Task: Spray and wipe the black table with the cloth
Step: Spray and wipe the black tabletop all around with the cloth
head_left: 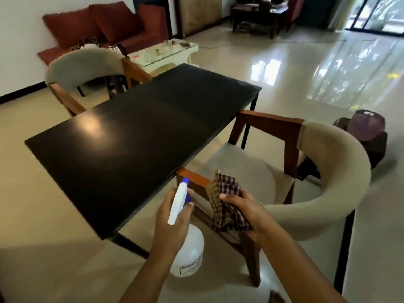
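The long black table (135, 136) stretches away from me, its top bare and glossy. My left hand (172, 224) grips the neck of a white spray bottle (188, 256) with a white and blue trigger head, held just off the table's near right corner with the nozzle towards the table. Beside it, my right hand (244, 211) holds a bunched brown and purple checked cloth (225, 204) above the chair's wooden armrest. Neither hand touches the table.
A beige chair with a wooden frame (323, 171) stands close at the table's right side. Another beige chair (87, 68) sits at the far left. A glass side table (166, 53) and a red sofa (105, 29) lie beyond. Shiny tiled floor surrounds everything.
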Available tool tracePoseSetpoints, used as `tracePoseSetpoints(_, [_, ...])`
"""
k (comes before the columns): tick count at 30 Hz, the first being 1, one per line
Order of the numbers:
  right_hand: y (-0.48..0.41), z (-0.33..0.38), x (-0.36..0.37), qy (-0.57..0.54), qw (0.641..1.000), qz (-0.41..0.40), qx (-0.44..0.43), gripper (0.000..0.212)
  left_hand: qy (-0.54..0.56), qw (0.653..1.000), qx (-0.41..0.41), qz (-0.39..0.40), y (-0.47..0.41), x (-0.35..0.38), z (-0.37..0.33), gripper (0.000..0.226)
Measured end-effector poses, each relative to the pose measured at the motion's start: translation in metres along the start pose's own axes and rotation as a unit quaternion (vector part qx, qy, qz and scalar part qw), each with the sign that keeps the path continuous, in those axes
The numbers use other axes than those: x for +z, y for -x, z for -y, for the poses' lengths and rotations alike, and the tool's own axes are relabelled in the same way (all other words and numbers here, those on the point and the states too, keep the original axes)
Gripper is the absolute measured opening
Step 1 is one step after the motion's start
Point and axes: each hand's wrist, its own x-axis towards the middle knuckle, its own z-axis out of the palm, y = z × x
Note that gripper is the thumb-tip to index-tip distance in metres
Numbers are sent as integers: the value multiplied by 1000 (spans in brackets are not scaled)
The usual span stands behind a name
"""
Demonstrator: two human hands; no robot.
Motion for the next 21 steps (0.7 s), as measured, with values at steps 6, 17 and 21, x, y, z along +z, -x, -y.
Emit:
tracePoseSetpoints(6, [-34,77,-105,63,998,29,4,54,43,989,-67,-124,-33,118,-52,46])
tracePoseSetpoints(17, [-64,148,-192,118,988,84,51,41,91,977,-84,-175,-45,231,-124,27])
tracePoseSetpoints(21, [-85,148,-210,130,986,83,71,39,42,975,-87,-200,-60,255,-105,35])
